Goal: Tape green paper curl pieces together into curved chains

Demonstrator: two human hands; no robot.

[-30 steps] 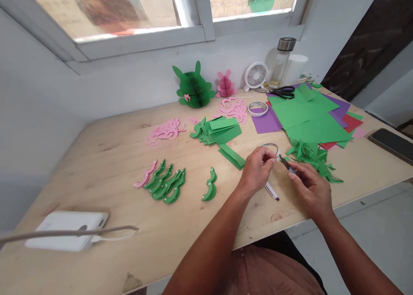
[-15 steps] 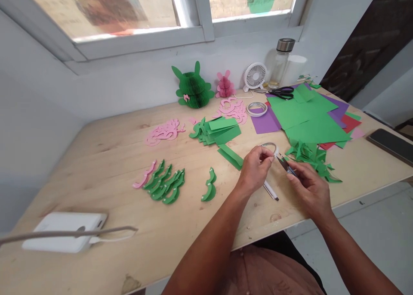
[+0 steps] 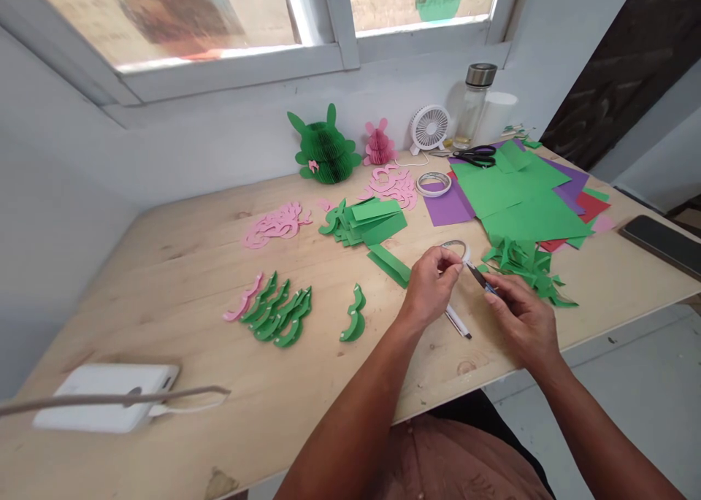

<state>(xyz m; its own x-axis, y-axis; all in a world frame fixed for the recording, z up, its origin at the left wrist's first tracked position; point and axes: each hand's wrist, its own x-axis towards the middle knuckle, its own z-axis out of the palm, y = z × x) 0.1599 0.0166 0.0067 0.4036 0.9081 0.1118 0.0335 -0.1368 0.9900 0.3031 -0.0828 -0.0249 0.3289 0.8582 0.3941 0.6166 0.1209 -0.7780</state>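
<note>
My left hand [image 3: 432, 281] is closed in a pinch on the end of a strip of tape, right by a white tape roll [image 3: 466, 252] partly hidden behind the fingers. In my right hand [image 3: 523, 317] is a pair of small dark scissors [image 3: 480, 275], their tips pointing at the left fingertips and the tape. A white pen [image 3: 458, 322] with a dark end lies under the left wrist. Left of the hands sits a curved green paper piece [image 3: 353, 314] with small white tape bits. A folded green strip [image 3: 390, 265] lies close to the left hand.
Several green paper curves [image 3: 279, 314] and a pink one are at left. Behind lie pink cutouts [image 3: 277, 225], green strips [image 3: 372, 222] and another tape roll [image 3: 434, 185]. Coloured sheets [image 3: 526, 201], green scraps [image 3: 526, 270], black scissors [image 3: 475, 155] and a phone [image 3: 662, 244] are at right.
The scissors in my right hand, with blades apart before, now look closed at the tape beside my left fingertips. My left hand keeps its pinch. The view has shifted slightly.
</note>
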